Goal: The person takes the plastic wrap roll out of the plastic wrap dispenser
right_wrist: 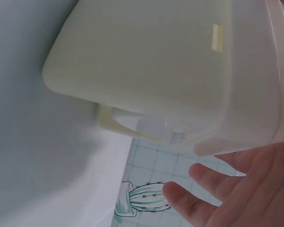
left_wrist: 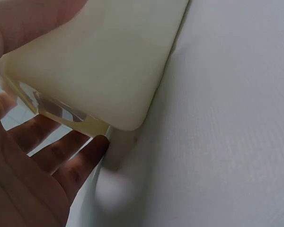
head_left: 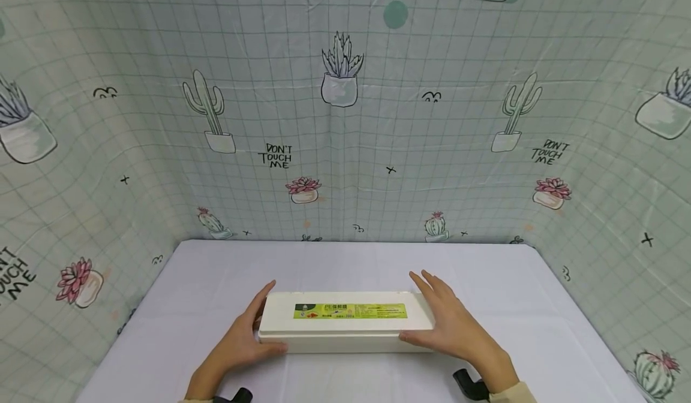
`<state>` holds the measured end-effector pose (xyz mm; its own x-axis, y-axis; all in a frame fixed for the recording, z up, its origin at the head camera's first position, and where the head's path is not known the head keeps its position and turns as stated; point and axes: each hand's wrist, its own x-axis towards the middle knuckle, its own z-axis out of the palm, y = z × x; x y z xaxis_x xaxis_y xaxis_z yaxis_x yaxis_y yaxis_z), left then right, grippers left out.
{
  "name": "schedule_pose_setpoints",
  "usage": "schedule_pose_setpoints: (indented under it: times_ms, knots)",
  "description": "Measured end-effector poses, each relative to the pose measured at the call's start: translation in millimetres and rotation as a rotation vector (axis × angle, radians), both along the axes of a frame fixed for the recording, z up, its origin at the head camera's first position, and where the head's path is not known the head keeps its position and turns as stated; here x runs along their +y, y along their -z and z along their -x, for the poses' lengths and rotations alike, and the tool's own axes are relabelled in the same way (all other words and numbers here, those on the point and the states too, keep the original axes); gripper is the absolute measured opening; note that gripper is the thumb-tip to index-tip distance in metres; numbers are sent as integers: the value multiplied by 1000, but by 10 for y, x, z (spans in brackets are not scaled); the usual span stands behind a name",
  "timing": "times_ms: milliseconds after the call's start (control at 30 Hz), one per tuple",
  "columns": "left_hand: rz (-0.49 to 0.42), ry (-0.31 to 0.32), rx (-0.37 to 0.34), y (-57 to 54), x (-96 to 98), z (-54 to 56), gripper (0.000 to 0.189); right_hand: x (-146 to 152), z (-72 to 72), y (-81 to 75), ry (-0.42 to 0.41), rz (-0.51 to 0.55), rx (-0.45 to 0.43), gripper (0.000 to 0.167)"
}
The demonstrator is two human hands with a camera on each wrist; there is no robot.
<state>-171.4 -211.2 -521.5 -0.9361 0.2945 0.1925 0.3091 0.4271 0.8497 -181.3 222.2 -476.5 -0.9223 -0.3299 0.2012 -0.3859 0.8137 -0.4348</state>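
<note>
Currently, white box (head_left: pixel 345 325) sits on table (head_left: pixel 345 265); left hand (head_left: pixel 243 338) spread round left end, fingertip contact hard to tell; right hand (head_left: pixel 452 326) spread at right end.

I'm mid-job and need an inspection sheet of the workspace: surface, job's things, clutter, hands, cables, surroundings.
Surface: white tabletop; the box appears to rest on it.
Job's things: one long white box, yellow-green label on top; small pale yellow strip on its front.
Clutter: nothing seen.
Hands: left hand at the box's left end, thumb at the front; right hand at the right end, fingers extended, thumb at the front. Grip firmness cannot be told.
Cables: nothing seen.
Surroundings: pale green gridded backdrop with potted-plant drawings and "DON'T TOUCH ME" lettering.
</note>
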Motion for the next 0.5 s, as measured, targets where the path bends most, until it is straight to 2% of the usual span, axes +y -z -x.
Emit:
schedule_pose_setpoints:
  times_ms: [133,367,500]
  knots:
    - [-5,-2,-13,35,7,-1,121,-36,-4,3,-20,-11,35,114]
    - [42,-68,-139,0,28,-14,113,-84,-29,15,-29,-21,25,114]
    - [43,-76,-181,-32,33,-13,108,-94,-35,24,-30,-30,50,113]
